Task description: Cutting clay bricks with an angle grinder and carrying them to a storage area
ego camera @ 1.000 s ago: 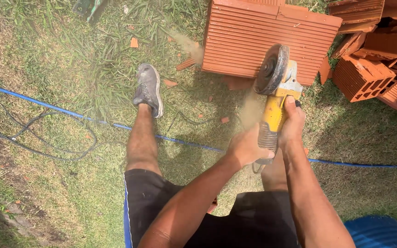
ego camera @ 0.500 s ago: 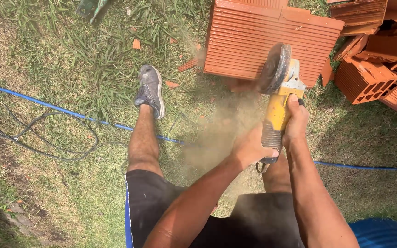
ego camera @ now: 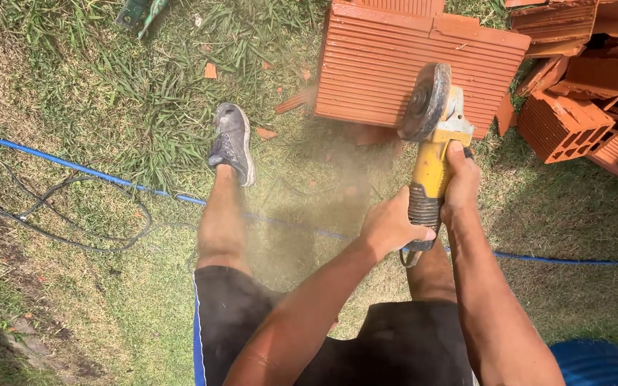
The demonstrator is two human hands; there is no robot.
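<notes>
Patchy grass [ego camera: 109, 93] under ribbed clay blocks [ego camera: 395, 71], orange shards [ego camera: 211, 70], blue hose [ego camera: 73, 166], black cable [ego camera: 87, 236].

The grinder [ego camera: 434, 154] sits in both hands: the right hand [ego camera: 460, 182] grips its body, the left hand [ego camera: 389, 227] its rear, just behind and left. Beyond the fingers the disc [ego camera: 425, 102] meets the block [ego camera: 409, 68]. More bricks [ego camera: 581, 93] lie right; a shoe [ego camera: 232, 143] and hose [ego camera: 80, 168] left.
</notes>
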